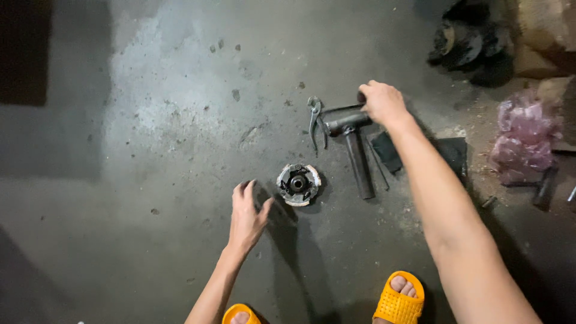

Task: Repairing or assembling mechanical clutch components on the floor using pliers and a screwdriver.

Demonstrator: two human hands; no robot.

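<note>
Hammer (358,144) under right hand (383,103), grip closed.

The floor (150,120) was grey concrete, stained and dusty. Near its middle lay a round metal part (298,184) with a dark hole in the centre. Just beyond it lay a pair of pliers (314,120), a T-shaped dark tool (357,150) and a flat black piece (386,151). At the right edge rested a pink plastic bag (525,138). In the far right corner sat dark round parts (465,42).
</note>
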